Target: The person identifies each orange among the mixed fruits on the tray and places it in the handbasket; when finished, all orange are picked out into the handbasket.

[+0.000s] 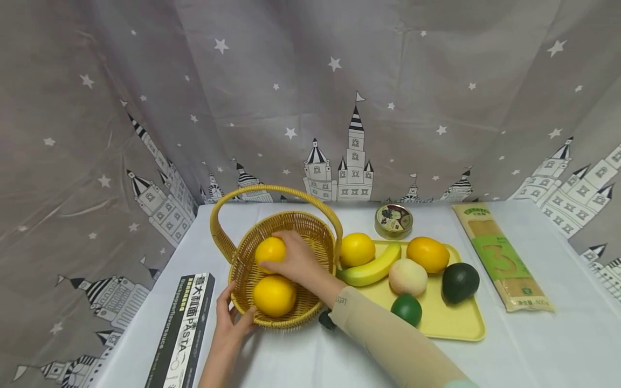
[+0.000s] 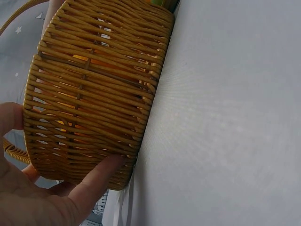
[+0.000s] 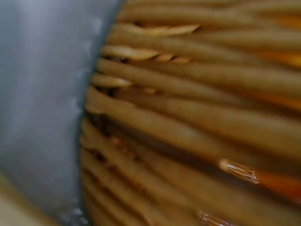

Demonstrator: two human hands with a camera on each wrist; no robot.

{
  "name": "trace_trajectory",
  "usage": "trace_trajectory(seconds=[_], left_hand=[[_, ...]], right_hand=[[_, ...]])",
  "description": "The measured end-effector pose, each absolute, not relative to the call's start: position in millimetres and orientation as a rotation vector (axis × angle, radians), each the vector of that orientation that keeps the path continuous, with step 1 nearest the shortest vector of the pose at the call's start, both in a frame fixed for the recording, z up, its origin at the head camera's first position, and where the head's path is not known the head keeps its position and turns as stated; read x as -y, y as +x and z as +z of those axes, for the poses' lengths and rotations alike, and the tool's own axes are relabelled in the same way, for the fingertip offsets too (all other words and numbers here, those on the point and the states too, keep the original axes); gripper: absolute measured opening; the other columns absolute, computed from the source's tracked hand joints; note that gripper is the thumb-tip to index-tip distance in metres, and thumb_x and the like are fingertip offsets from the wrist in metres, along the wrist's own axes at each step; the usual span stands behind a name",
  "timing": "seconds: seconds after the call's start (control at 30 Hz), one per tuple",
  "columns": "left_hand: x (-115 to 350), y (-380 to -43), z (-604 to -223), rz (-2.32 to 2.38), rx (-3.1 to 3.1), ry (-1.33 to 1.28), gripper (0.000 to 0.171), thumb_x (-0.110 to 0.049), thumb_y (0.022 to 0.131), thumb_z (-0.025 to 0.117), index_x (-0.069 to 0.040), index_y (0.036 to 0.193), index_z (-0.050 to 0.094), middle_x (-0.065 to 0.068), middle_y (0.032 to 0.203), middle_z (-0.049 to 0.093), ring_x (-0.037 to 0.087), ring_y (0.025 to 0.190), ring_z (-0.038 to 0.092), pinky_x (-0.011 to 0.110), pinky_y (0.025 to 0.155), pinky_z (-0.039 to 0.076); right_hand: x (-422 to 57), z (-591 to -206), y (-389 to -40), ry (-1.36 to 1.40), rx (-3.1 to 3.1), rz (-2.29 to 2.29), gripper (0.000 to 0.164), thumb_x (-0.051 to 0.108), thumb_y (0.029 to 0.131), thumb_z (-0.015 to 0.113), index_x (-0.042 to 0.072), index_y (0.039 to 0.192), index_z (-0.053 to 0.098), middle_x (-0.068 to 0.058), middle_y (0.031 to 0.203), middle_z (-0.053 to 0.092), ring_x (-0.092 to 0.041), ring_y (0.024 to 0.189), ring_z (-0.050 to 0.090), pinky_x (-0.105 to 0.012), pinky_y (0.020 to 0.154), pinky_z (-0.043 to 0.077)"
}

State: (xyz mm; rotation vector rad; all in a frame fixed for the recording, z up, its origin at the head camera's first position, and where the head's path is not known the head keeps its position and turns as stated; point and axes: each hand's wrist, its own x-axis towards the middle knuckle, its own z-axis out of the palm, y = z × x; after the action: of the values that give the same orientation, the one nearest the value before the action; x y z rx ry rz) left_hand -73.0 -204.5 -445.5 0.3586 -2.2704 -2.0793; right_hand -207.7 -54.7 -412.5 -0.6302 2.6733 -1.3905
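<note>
A wicker basket [image 1: 297,322] with a tall handle stands at the left of the table. Inside it, my right hand [image 1: 297,257] grips a round yellow-orange fruit [image 1: 270,251], probably an orange. A second orange [image 1: 274,296] lies in the basket, nearer to me. My left hand [image 1: 232,319] holds the near left side of the basket. In the left wrist view its thumb [image 2: 101,176] presses along the woven wall [image 2: 94,103]. The right wrist view is filled by blurred basket weave [image 3: 188,103], and the right hand does not show there.
Right of the basket, a yellow tray [image 1: 451,326] bears a lemon [image 1: 357,249], banana [image 1: 371,270], mango [image 1: 428,255], peach [image 1: 408,277], avocado [image 1: 460,283] and green fruit [image 1: 407,309]. Around stand a tin [image 1: 394,221], noodle pack [image 1: 504,258] and pasta box [image 1: 181,331]. A dark item [image 1: 327,320] is partly hidden by my right arm.
</note>
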Motion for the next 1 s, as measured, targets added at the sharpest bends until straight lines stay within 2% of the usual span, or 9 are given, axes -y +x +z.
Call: trace_trajectory(seconds=[0.33,0.57,1.0], left_hand=[[200.9,-71.3,-447.0,-2.047,2.302,0.324,0.078,-0.008,0.095,0.057,-0.016,0.153,0.006,0.018,0.156,-0.001,0.045,0.139,0.018,0.027,0.085,0.055],[201.9,-71.0,-446.8,-2.031,2.327,0.341,0.078,-0.008,0.095,0.056,-0.018,0.154,0.006,0.018,0.157,-0.001,0.045,0.139,0.018,0.029,0.086,0.055],[205.1,-70.1,-445.0,-2.045,2.298,0.311,0.076,-0.008,0.095,0.055,-0.016,0.153,0.006,0.019,0.156,0.000,0.043,0.139,0.020,0.023,0.083,0.054]], right_hand=[[62.8,-425.7,-215.5,-0.621,-2.613,-1.272,0.075,0.051,0.075,0.077,0.014,0.135,0.053,-0.006,0.131,0.053,-0.019,0.102,0.056,-0.033,0.081,0.051],[65.1,-429.5,-214.6,-0.828,-2.552,-1.208,0.066,0.044,0.078,0.077,0.012,0.131,0.056,-0.003,0.129,0.055,-0.017,0.111,0.054,-0.032,0.095,0.047],[63.9,-427.5,-214.2,-0.839,-2.454,-1.270,0.066,0.040,0.078,0.078,0.014,0.134,0.054,-0.003,0.131,0.055,-0.017,0.113,0.053,-0.034,0.095,0.046]])
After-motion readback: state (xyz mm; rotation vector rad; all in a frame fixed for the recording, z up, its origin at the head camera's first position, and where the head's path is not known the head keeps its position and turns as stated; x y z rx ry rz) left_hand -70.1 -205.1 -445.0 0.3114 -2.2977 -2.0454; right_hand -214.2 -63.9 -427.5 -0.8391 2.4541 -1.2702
